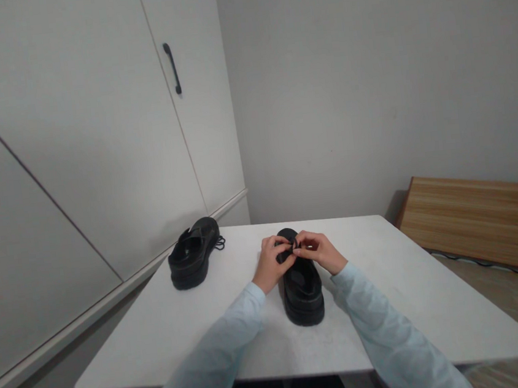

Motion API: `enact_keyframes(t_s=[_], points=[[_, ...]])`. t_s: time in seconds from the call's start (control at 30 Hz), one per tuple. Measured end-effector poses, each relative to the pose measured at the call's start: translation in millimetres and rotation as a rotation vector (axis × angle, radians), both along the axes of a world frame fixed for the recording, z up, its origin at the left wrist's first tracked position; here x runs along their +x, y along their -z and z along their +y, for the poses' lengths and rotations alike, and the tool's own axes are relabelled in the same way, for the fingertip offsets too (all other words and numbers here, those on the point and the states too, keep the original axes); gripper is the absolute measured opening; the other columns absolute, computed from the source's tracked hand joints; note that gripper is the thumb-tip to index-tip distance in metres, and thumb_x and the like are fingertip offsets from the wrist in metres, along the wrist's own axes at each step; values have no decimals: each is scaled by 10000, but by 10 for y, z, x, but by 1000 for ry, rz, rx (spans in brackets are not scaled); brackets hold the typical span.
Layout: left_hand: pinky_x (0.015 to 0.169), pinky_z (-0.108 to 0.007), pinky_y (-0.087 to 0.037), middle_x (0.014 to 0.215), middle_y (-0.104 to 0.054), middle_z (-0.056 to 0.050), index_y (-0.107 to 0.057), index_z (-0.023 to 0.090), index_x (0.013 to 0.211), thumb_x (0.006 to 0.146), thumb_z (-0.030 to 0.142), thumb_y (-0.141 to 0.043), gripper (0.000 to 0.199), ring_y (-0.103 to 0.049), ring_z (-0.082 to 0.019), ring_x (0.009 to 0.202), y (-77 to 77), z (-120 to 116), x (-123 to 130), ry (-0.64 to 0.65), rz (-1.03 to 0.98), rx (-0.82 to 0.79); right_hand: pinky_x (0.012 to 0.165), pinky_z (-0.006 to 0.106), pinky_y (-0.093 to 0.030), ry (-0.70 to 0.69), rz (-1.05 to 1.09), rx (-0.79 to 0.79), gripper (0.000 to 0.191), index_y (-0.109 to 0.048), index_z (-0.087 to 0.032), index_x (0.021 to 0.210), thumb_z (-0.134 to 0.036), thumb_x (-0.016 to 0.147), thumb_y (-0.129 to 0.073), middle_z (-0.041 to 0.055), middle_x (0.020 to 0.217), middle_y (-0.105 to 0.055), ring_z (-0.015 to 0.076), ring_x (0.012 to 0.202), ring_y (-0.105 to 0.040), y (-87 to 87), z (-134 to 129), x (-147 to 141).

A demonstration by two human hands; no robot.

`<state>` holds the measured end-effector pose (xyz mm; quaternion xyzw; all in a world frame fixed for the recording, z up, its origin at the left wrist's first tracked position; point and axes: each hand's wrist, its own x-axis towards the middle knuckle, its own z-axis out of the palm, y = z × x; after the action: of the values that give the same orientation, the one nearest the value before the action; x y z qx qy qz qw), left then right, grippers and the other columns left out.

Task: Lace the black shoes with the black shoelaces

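Observation:
A black lace-up shoe (pixel 304 303) stands on the white table in front of me, its heel toward me and its toe pointing away. Over its lacing, my left hand (pixel 273 261) has thumb and fingers pinched together from the left. From the right, my right hand (pixel 318 251) pinches at the same spot, the fingertips of both hands nearly meeting. A dark shoelace (pixel 293 244) shows between the fingertips; its exact loops are too small to make out. The other black shoe (pixel 189 260) sits at the table's left edge, with a lace hanging out on its right side.
The white table (pixel 413 301) has its far edge near a grey wall (pixel 368 84). White cabinet doors (pixel 93 112) with dark handles rise along the left. A wood-grain panel (pixel 484 220) leans at the right, beyond the table, with a cable along its lower edge.

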<state>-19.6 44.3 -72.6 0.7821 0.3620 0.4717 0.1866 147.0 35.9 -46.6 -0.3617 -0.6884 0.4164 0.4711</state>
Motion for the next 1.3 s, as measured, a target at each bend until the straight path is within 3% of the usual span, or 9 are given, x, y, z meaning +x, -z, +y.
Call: enact_keyframes(t_s=[0.27,0.4,0.7,0.8,1.0,1.3], points=[[897,-366,-389,941,-604,-47,-676,211,788,744,225,-629,66,-477,-212,988,-5,-15,10,10,-21,9,573,239,-363,-33,60,-53,220,-589,-174,692,-344,650,-721,-19,672,-548,105,614,-469,-45,-22,3],[880,-352,-391,897,-599,-39,-655,208,745,719,232,-657,36,-489,-203,955,-8,-9,8,12,-43,19,500,214,-324,-16,126,-118,210,-584,-172,694,-326,648,-719,-32,647,-539,81,548,-444,-45,-32,3],[841,-333,-398,815,-591,-32,-609,192,692,687,372,-696,199,-513,-199,893,-28,23,-44,27,-112,-54,416,193,-283,8,168,-144,188,-547,-179,695,-329,702,-659,-46,556,-491,74,468,-417,21,19,33],[849,-323,-397,793,-598,-27,-586,180,706,734,374,-646,205,-531,-184,866,-28,43,-63,33,-192,-112,394,189,-284,36,183,-160,190,-543,-182,692,-335,699,-656,-49,534,-480,76,452,-416,30,31,30],[755,-266,-434,710,-589,-6,-505,172,737,789,363,-568,208,-574,-138,738,-57,43,-56,169,-373,-323,369,184,-273,56,205,-206,187,-549,-182,685,-342,693,-647,-46,518,-494,82,445,-428,46,53,32],[626,-251,-383,600,-553,5,-622,152,643,717,390,-635,249,-478,-120,605,-92,98,-148,78,-211,-285,380,183,-318,58,434,-247,208,-514,-190,690,-321,682,-675,-18,696,-575,89,528,-493,30,49,35]])
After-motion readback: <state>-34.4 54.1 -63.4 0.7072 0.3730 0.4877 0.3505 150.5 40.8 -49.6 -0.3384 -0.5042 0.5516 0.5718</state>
